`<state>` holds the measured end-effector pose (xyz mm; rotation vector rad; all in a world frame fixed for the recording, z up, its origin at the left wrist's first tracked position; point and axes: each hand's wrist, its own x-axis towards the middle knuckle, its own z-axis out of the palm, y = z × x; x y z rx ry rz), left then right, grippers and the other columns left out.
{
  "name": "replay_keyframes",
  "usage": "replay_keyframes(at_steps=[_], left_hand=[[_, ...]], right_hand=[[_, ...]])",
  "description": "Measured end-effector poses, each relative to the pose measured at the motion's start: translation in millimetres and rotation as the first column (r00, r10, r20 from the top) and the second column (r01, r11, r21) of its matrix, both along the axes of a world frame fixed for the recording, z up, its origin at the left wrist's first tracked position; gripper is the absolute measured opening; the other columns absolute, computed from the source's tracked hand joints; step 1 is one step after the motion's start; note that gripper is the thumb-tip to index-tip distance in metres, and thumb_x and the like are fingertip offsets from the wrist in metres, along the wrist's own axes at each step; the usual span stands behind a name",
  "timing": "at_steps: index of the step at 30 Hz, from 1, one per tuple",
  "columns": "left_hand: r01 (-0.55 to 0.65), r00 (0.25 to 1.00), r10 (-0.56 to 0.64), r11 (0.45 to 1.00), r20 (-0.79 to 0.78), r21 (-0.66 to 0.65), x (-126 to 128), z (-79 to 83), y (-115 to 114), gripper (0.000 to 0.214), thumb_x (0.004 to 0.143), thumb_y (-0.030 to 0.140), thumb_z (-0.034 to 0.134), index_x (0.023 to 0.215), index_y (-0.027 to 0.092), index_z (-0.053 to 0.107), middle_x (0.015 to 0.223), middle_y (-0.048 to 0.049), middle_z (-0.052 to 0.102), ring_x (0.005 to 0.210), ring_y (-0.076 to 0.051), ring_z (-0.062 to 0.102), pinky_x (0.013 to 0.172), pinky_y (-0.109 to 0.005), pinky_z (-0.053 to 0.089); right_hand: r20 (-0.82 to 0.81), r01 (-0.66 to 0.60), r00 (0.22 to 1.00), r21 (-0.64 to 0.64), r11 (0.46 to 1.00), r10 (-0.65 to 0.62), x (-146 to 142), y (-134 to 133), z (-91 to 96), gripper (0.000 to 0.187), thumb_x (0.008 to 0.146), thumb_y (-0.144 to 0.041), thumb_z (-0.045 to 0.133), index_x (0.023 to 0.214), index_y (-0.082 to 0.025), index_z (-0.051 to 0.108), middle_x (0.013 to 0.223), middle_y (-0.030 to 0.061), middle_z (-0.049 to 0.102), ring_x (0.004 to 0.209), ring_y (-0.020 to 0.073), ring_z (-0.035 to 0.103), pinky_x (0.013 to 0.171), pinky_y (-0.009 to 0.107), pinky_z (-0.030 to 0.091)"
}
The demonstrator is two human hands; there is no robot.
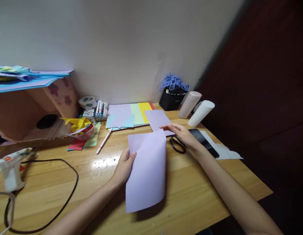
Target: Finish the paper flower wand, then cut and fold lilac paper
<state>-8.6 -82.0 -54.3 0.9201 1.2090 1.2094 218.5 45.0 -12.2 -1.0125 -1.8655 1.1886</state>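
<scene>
My left hand (125, 165) grips the left edge of a lavender paper sheet (146, 169) and holds it curved above the wooden desk (195, 192). Over to the right, my right hand (182, 134) is stretched out with fingers open. It rests over black-handled scissors (177, 144) and touches the corner of another lavender sheet (158, 120) lying flat. A black phone (203, 140) lies just right of that hand.
Coloured paper sheets (131, 115), markers (98, 109), a white pen (104, 141) and a bowl of scraps (80, 127) sit at the back. A glue gun (10, 166) with black cord (65, 192) lies left. Two white cylinders (195, 107) and a black holder (172, 98) stand right.
</scene>
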Motion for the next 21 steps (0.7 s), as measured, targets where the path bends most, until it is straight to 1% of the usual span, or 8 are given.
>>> replay_keyframes(at_steps=[2,4,5,7,8,10,14,21], left_hand=[[0.044,0.999,-0.043,0.999,0.027,-0.025,10,2.1,4,0.042,0.075,0.04,0.056,0.107,0.014,0.052,0.105,-0.0089,0.063,0.094,-0.025,0.058,0.072,-0.032,0.046],[0.08,0.995,-0.078,0.996,0.056,-0.046,20,2.4,10,0.043,0.074,0.041,0.057,0.107,0.014,0.052,0.102,-0.009,0.064,0.09,-0.024,0.06,0.069,-0.031,0.046],[0.094,0.994,-0.091,0.994,0.068,-0.055,24,1.8,15,0.044,0.074,0.041,0.057,0.107,0.013,0.052,0.101,-0.0092,0.064,0.088,-0.024,0.06,0.067,-0.031,0.046],[0.096,0.993,-0.091,0.993,0.069,-0.074,33,-1.3,23,0.046,0.072,0.042,0.058,0.106,0.012,0.052,0.097,-0.0096,0.065,0.085,-0.025,0.061,0.066,-0.031,0.046],[0.083,0.995,-0.079,0.993,0.053,-0.082,36,-3.6,27,0.046,0.072,0.042,0.058,0.105,0.011,0.052,0.095,-0.0097,0.065,0.085,-0.025,0.061,0.066,-0.031,0.046],[0.046,0.999,-0.046,0.995,-0.004,-0.084,42,-9.1,32,0.045,0.071,0.043,0.057,0.103,0.012,0.054,0.094,-0.0095,0.065,0.087,-0.026,0.06,0.068,-0.032,0.046],[0.028,0.989,-0.031,0.999,-0.145,-0.022,44,-18.5,32,0.042,0.073,0.044,0.055,0.101,0.013,0.056,0.099,-0.0089,0.064,0.093,-0.026,0.057,0.076,-0.034,0.044],[0.103,0.95,-0.078,0.992,-0.303,0.069,42,-22.2,25,0.034,0.079,0.04,0.048,0.102,0.015,0.056,0.098,-0.0069,0.063,0.092,-0.023,0.055,0.081,-0.033,0.041]], right_hand=[[0.018,0.084,0.996,0.016,0.996,-0.085,22,0,-5.5,0.031,0.082,-0.041,0.047,0.094,-0.019,0.066,0.102,0.0069,0.066,0.098,0.0209,0.058,0.09,0.035,0.04],[0.137,0.261,0.95,0.139,0.955,-0.28,44,2,-13.8,0.026,0.079,-0.037,0.052,0.095,-0.02,0.064,0.105,0.0077,0.064,0.101,0.023,0.056,0.091,0.038,0.039],[0.215,0.364,0.885,0.228,0.903,-0.412,56,4,-19.2,0.027,0.076,-0.034,0.054,0.098,-0.019,0.062,0.108,0.0089,0.062,0.105,0.0249,0.053,0.093,0.039,0.037],[0.38,0.528,0.662,0.376,0.762,-0.646,79,7,-31.2,0.043,0.071,-0.033,0.06,0.11,-0.015,0.054,0.116,0.0142,0.056,0.113,0.03,0.046,0.095,0.043,0.033],[0.472,0.573,0.546,0.392,0.72,-0.692,90,9,-37.1,0.054,0.067,-0.034,0.063,0.114,-0.011,0.05,0.118,0.0182,0.052,0.115,0.033,0.043,0.095,0.044,0.033],[0.643,0.618,0.401,0.336,0.711,-0.652,108,11,-47.0,0.071,0.061,-0.038,0.067,0.118,-0.003,0.044,0.119,0.0249,0.049,0.116,0.0369,0.041,0.093,0.044,0.034],[0.725,0.603,0.365,0.294,0.742,-0.584,123,11,-53.7,0.069,0.059,-0.043,0.068,0.11,-0.004,0.046,0.111,0.0226,0.052,0.111,0.0339,0.046,0.09,0.039,0.037],[0.674,0.664,0.361,0.3,0.685,-0.645,120,9,-47.8,0.068,0.053,-0.041,0.073,0.105,-0.007,0.046,0.103,0.0192,0.057,0.101,0.0305,0.054,0.08,0.035,0.043]])
